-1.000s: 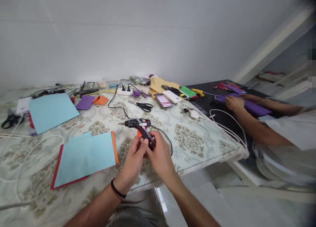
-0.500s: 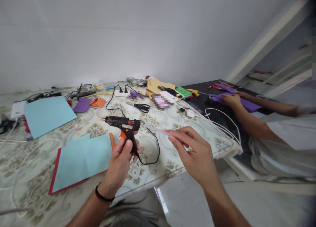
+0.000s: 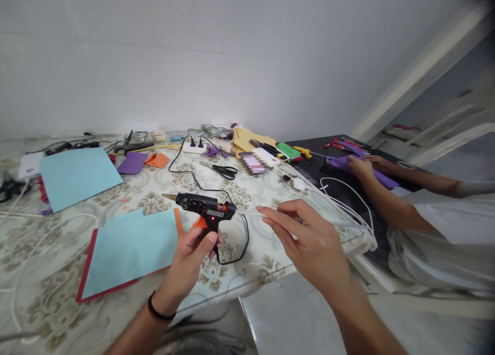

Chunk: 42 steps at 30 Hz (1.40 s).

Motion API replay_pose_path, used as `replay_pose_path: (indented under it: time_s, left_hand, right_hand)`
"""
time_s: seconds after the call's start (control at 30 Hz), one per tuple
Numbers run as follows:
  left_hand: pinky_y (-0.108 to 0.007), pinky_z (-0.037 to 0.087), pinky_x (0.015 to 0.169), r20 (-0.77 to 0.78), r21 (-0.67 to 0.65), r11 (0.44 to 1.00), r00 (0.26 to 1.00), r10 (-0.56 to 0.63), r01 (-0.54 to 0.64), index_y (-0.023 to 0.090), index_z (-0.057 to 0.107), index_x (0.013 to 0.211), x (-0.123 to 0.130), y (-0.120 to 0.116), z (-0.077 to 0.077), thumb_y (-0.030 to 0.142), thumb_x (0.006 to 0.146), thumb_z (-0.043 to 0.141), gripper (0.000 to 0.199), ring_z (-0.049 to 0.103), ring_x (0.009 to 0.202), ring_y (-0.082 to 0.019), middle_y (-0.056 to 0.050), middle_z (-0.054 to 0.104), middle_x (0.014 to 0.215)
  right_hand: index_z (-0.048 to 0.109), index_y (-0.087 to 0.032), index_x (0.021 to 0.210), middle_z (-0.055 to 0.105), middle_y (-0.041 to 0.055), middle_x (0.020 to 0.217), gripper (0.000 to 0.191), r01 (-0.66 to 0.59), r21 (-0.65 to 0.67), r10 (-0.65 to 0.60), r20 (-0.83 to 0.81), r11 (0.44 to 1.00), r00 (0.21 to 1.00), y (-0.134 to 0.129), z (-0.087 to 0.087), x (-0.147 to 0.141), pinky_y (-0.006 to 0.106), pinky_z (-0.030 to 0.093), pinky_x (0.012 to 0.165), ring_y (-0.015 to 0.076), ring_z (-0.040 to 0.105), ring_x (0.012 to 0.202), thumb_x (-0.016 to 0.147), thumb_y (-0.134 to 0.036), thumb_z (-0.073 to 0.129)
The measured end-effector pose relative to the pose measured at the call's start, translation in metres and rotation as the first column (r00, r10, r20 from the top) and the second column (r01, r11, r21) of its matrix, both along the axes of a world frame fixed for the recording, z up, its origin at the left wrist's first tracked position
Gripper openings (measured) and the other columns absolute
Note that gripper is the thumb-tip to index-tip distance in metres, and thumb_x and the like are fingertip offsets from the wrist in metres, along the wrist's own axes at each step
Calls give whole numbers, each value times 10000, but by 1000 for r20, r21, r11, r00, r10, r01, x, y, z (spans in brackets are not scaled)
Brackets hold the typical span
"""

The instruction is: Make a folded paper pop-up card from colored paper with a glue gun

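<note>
Wrapped round the handle of a black glue gun (image 3: 204, 204) is my left hand (image 3: 195, 252), its thumb on the near side. The gun's metal tip points left and a small red light glows on its body. My right hand (image 3: 305, 234) pinches a thin translucent glue stick (image 3: 249, 212) whose far end meets the back of the gun. A black cord hangs in a loop behind the handle. To the left lie light blue sheets (image 3: 131, 252) with red and orange edges.
Black scissors (image 3: 224, 171), a power strip (image 3: 194, 147), a phone (image 3: 253, 162) and a yellow paper stack (image 3: 251, 139) lie further back. Another blue sheet (image 3: 79, 177) is at left. On the right, a person's hands (image 3: 361, 167) hold purple material (image 3: 382, 179).
The glue gun has shifted slightly right and down. The glue stick, earlier angled beside the gun's back end, is now lined up with it and touching.
</note>
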<state>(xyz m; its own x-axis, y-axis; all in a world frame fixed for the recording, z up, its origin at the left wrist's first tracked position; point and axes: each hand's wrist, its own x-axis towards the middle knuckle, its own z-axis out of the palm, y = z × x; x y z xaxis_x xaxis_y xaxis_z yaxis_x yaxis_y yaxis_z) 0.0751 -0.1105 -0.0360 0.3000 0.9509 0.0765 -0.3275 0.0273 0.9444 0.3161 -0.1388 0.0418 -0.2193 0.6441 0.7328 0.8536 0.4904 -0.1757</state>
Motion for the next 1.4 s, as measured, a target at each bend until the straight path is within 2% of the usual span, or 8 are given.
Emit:
replay_pose_path:
  time_s: [0.5,0.63,0.73,0.8,0.97,1.13,1.27,1.4]
  left_hand:
    - [-298,486,610,194,-212,977,981,28,14,197,752,1172,14,-3,3,555,869,818,473,655,785,-202,-58,733,890]
    - [-271,482,655,322,-323,946,936,138,-29,164,742,1157,19,0,5,531,810,886,526,646,777,-163,-44,721,875]
    - [-265,489,698,341,-317,948,929,147,-34,166,732,1157,19,0,2,555,826,868,528,636,780,-145,-39,713,884]
    - [-270,496,695,295,-271,963,951,96,-14,171,731,1129,22,-1,0,616,845,824,536,642,783,-157,-45,710,884]
    - [-300,513,630,101,-134,990,994,-34,47,171,717,855,26,-5,-4,735,845,739,565,622,707,-180,-46,685,783]
    - [-324,538,724,-191,13,991,973,-130,135,213,788,852,-26,-8,9,461,910,776,254,622,661,-177,-21,747,763]
    - [-482,506,1110,-745,461,862,619,249,209,232,802,1194,-91,9,12,335,1031,579,294,709,1217,-322,-129,798,1253]
    - [-653,255,1298,-884,465,806,233,404,366,194,536,1584,-121,35,-9,469,987,673,672,359,1596,-428,-181,460,1688]
  right_hand:
    - [724,-258,1257,710,107,1053,238,-7,-23,9,105,1000,994,23,4,-8,453,556,863,276,665,967,1090,-252,555]
    - [728,-271,1166,715,92,978,226,-8,165,20,-70,986,997,14,-6,-34,434,544,833,260,670,900,1022,-136,617]
    - [719,-252,964,695,46,807,193,-174,-59,146,-317,983,937,10,-21,-53,369,534,708,214,654,747,1047,-187,557]
    - [734,-242,991,722,55,857,230,-321,-318,122,-513,892,850,16,-31,-62,359,564,715,223,686,796,1063,-347,542]
    - [760,-213,1068,678,19,731,537,-647,-643,-161,-749,409,643,44,-49,-78,283,416,397,159,525,477,928,-706,601]
    - [733,-199,919,721,50,835,492,-742,-525,-249,-851,417,462,56,-59,-85,308,556,580,187,649,652,842,-685,745]
    - [698,-211,868,693,51,877,484,-730,-508,-273,-861,457,428,67,-66,-78,312,552,558,171,603,650,817,-690,746]
    - [686,-194,786,641,35,802,502,-685,-549,-323,-836,478,444,83,-80,-70,251,468,476,135,526,602,793,-692,758]
